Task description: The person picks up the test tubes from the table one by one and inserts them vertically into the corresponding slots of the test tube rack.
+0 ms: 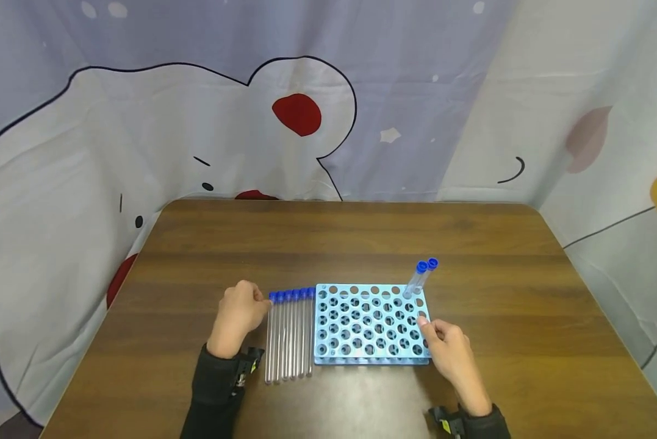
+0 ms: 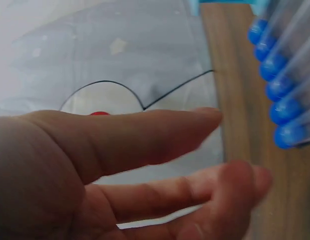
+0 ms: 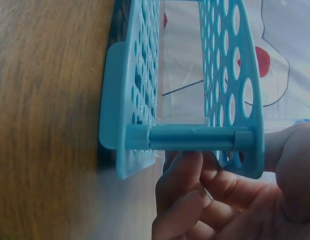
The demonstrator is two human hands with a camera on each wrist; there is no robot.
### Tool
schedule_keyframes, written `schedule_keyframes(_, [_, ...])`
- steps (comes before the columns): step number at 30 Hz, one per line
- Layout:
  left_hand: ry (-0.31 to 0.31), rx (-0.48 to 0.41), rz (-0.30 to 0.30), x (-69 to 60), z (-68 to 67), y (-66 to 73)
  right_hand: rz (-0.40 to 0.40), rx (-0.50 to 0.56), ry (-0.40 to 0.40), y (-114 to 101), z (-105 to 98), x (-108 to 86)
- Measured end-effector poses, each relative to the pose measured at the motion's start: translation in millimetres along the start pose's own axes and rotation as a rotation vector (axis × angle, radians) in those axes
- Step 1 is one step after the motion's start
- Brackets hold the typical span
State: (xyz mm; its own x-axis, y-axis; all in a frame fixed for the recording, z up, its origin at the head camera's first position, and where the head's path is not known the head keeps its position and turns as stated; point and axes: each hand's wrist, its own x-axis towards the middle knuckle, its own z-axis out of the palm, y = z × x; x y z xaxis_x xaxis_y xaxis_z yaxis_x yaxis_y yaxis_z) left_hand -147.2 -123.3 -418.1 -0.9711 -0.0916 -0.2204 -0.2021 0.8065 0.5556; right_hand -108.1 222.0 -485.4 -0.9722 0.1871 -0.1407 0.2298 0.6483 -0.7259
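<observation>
A light-blue test tube rack (image 1: pixel 372 361) stands on the table, its top plate full of round holes. Two blue-capped tubes (image 1: pixel 416 280) stick up from its far right corner. My right hand (image 1: pixel 450 353) grips the rack's right end, thumb on the top plate; in the right wrist view its fingers (image 3: pixel 180 175) curl in beside the end bar (image 3: pixel 190 137). Left of the rack, several blue-capped test tubes (image 1: pixel 288 341) lie side by side, caps away from me. By the leftmost cap is my left hand (image 1: pixel 241 311), its thumb and fingers apart around nothing in the left wrist view.
The brown wooden table (image 1: pixel 526 341) stretches out on both sides and behind the rack. A patterned cloth (image 1: pixel 394 91) hangs along its back edge and sides.
</observation>
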Motion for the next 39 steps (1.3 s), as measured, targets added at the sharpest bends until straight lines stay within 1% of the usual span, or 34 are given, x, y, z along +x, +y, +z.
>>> schedule_keyframes(5, [-0.049, 0.050, -0.084, 3.8, 8.9, -2.6, -0.019, -0.003, 0.014, -1.4, -2.3, 2.8])
schedule_keyframes(8, [-0.058, 0.071, -0.101, 5.9, 14.0, -4.3, -0.030, -0.006, 0.025, -2.8, -3.8, 4.6])
schedule_keyframes(11, [-0.058, 0.084, -0.099, 7.0, 19.3, -5.7, -0.028, -0.005, 0.021, -4.2, -5.2, 5.3])
schedule_keyframes(15, [-0.077, 0.087, -0.102, 6.6, 26.6, -8.5, 0.002, -0.005, -0.017, -4.8, -4.9, 3.6])
schedule_keyframes(19, [-0.089, 0.097, -0.103, 4.7, 30.3, -11.5, 0.016, -0.001, -0.035, -4.3, -2.7, 1.9])
schedule_keyframes(24, [-0.102, 0.103, -0.092, 3.9, 30.2, -13.1, 0.011, 0.005, -0.031, -5.7, -2.5, 0.4])
schedule_keyframes(33, [-0.117, 0.113, -0.113, 11.1, 31.6, -14.9, 0.035, 0.019, -0.030, -4.2, -2.7, -0.1])
schedule_keyframes(37, [-0.112, 0.114, -0.106, 11.9, 31.0, -13.9, 0.042, 0.016, -0.027, -3.3, -2.1, -0.8])
schedule_keyframes(39, [-0.093, 0.116, -0.095, 11.5, 29.3, -12.4, 0.044, 0.018, -0.026, -3.1, -2.0, -1.3])
